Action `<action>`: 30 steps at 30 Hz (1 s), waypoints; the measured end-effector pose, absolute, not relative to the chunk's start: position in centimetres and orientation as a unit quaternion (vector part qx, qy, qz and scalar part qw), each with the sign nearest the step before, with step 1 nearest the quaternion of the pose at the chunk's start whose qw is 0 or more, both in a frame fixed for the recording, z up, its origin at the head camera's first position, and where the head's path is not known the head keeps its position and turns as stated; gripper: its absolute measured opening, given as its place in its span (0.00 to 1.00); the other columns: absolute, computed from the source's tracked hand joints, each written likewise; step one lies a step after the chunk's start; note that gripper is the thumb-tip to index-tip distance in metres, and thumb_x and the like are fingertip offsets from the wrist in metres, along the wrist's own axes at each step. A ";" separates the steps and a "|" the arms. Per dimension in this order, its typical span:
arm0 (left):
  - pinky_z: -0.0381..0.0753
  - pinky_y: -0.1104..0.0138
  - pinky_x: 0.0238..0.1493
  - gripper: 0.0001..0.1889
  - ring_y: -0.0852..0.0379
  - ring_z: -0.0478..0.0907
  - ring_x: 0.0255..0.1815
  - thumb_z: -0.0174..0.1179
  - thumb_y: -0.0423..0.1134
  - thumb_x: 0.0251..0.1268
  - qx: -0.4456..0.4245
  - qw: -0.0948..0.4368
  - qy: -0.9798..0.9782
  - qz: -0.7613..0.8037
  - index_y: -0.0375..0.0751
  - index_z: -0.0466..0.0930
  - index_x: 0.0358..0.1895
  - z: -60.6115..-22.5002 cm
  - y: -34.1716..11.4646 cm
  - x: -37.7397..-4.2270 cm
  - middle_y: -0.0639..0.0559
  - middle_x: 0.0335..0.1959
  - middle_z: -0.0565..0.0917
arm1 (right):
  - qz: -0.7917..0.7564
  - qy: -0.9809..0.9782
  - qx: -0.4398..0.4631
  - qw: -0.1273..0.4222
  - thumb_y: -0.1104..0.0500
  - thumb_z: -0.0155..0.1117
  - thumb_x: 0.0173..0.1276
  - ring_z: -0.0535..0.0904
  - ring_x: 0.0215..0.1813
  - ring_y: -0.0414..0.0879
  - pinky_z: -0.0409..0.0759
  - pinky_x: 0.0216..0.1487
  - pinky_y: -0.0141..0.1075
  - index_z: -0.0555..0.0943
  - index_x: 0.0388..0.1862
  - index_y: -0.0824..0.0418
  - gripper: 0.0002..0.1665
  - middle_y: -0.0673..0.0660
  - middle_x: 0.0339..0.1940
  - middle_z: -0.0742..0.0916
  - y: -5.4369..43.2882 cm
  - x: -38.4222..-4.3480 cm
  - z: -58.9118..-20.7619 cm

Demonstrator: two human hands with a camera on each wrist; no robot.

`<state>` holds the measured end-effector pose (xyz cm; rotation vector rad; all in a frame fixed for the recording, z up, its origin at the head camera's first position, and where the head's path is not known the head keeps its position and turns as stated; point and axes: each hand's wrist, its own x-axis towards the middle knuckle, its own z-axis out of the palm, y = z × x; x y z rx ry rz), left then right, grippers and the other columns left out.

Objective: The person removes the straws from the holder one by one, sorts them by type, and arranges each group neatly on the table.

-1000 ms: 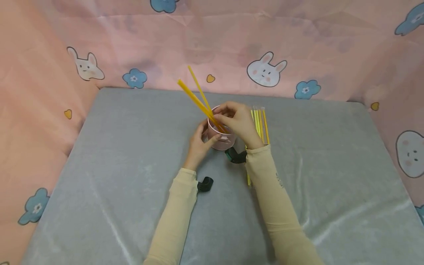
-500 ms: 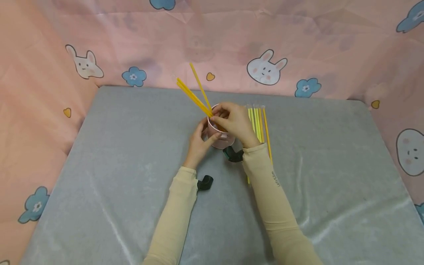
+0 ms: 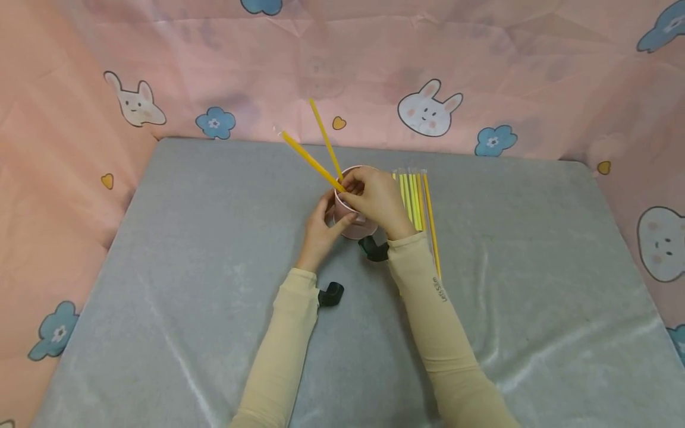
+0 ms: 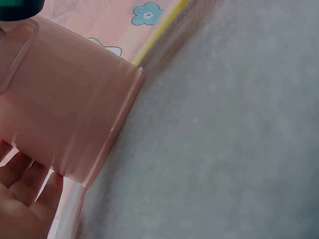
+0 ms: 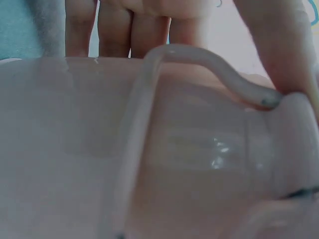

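A pink mug [image 3: 355,233] with a handle stands upright on the table. My left hand [image 3: 320,236] grips it from the left, thumb on the near side and fingers behind. In the left wrist view those fingertips [image 4: 52,191] lie against the mug [image 4: 70,94] close to its base. My right hand [image 3: 379,201] is over the mouth and pinches a thick yellow straw [image 3: 310,158] near the rim; the straw slants up to the left. Another yellow straw [image 3: 324,138] leans in the mug behind it. Their lower ends are hidden. The handle [image 5: 142,104] fills the right wrist view's middle.
Several yellow and yellow-green straws [image 3: 412,199] with clear wrapper ends lie in a row right of the mug, partly under my right forearm. A grey cloth covers the table [image 3: 187,285]. A pink printed curtain [image 3: 353,71] rises behind it.
My right hand and forearm have shifted slightly left at the mug. The pinched straws, seen as two side by side earlier, now look like one, and the leaning straw has swung slightly right.
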<state>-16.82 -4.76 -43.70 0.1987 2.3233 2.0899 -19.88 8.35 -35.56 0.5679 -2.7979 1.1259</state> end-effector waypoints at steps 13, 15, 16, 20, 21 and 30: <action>0.64 0.61 0.67 0.36 0.51 0.64 0.67 0.64 0.44 0.61 0.072 -0.006 0.747 0.661 0.36 0.61 0.69 -43.9 -4.9 -16.6 0.41 0.67 0.67 | 0.393 -0.896 0.196 0.072 0.64 0.68 0.61 0.81 0.32 0.49 0.81 0.35 0.39 0.85 0.37 0.68 0.08 0.60 0.33 0.86 8.6 -19.8 -36.0; 0.64 0.61 0.67 0.37 0.51 0.64 0.67 0.63 0.46 0.60 0.073 -0.005 0.744 0.664 0.35 0.60 0.69 -43.9 -5.0 -16.6 0.41 0.67 0.67 | 0.402 -0.891 0.198 0.070 0.64 0.67 0.62 0.81 0.32 0.49 0.81 0.35 0.39 0.85 0.37 0.68 0.08 0.60 0.33 0.86 8.6 -19.8 -36.0; 0.64 0.61 0.67 0.37 0.51 0.64 0.67 0.63 0.47 0.59 0.072 -0.004 0.744 0.664 0.35 0.60 0.69 -43.9 -5.0 -16.6 0.42 0.67 0.67 | 0.406 -0.889 0.198 0.070 0.64 0.67 0.62 0.81 0.31 0.49 0.81 0.34 0.39 0.85 0.38 0.68 0.08 0.60 0.34 0.86 8.6 -19.8 -36.0; 0.64 0.61 0.67 0.35 0.50 0.64 0.67 0.63 0.40 0.61 0.071 -0.003 0.744 0.664 0.34 0.60 0.69 -43.7 -4.9 -16.6 0.41 0.67 0.66 | 0.424 -0.881 0.198 0.065 0.65 0.65 0.63 0.81 0.32 0.49 0.81 0.35 0.39 0.85 0.39 0.68 0.08 0.60 0.35 0.86 8.7 -19.8 -35.9; 0.64 0.61 0.67 0.34 0.50 0.64 0.67 0.63 0.37 0.62 0.070 -0.003 0.745 0.663 0.34 0.60 0.69 -43.7 -4.9 -16.6 0.41 0.68 0.66 | 0.430 -0.879 0.195 0.063 0.65 0.65 0.63 0.81 0.32 0.49 0.81 0.35 0.39 0.85 0.39 0.68 0.08 0.60 0.36 0.86 8.7 -19.7 -35.9; 0.64 0.62 0.67 0.36 0.52 0.64 0.67 0.63 0.43 0.61 0.072 -0.005 0.743 0.666 0.35 0.59 0.70 -43.8 -4.9 -16.6 0.43 0.68 0.66 | 0.484 -0.857 0.168 0.049 0.65 0.63 0.66 0.82 0.32 0.49 0.82 0.35 0.37 0.84 0.41 0.68 0.09 0.60 0.38 0.85 9.0 -19.7 -35.8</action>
